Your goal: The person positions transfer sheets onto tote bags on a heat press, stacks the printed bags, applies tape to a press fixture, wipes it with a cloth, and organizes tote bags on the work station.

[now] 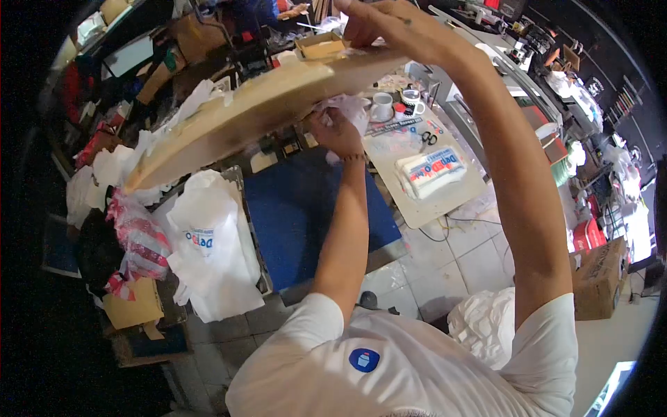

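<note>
A large pale board or frame (243, 115) hangs tilted over the work area, its near edge slanting from lower left to upper right. My right hand (382, 24) is at its upper right end, fingers bent round the edge. Below the board, my left hand (335, 132) holds a crumpled whitish cloth (351, 111) close to the underside; whether they touch is unclear. A blue flat surface (299, 215) lies beneath my left forearm. To its left is a white printed plastic bag (205, 229).
On the right, a beige board (413, 205) bears a white printed packet (432, 172), black scissors (427, 138) and mugs (381, 108). A red and white plastic bundle (139, 236) lies at left. A cardboard box (599, 278) stands on the right.
</note>
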A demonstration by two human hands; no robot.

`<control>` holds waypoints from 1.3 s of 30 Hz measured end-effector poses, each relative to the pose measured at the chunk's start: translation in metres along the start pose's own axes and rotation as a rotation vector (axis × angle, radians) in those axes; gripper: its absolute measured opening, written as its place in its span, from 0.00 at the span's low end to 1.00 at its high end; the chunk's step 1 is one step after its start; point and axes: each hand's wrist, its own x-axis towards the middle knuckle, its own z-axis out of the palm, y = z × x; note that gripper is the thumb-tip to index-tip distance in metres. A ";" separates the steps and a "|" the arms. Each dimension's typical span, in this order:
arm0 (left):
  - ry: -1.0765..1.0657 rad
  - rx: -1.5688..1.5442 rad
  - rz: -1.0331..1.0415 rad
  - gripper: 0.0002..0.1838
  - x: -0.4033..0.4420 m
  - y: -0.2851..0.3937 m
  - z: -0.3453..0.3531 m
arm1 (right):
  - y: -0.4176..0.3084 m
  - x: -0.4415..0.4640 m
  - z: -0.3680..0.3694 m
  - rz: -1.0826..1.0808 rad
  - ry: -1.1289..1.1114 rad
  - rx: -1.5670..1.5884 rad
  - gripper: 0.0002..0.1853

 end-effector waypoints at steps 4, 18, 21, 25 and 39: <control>0.082 -0.365 -0.406 0.10 -0.004 -0.031 0.011 | 0.003 0.003 0.001 -0.040 0.051 0.019 0.47; 0.388 -0.252 0.023 0.10 0.130 0.122 -0.147 | 0.018 0.007 0.009 -0.070 0.156 0.145 0.40; 0.411 0.148 0.268 0.11 0.113 0.139 -0.117 | 0.017 0.009 0.011 -0.092 0.158 0.077 0.39; 0.047 0.223 0.637 0.09 0.086 0.131 -0.103 | 0.023 0.015 0.001 -0.005 0.074 0.052 0.40; 0.443 0.035 0.341 0.11 0.161 0.134 -0.154 | 0.014 0.004 0.011 -0.025 0.181 0.078 0.40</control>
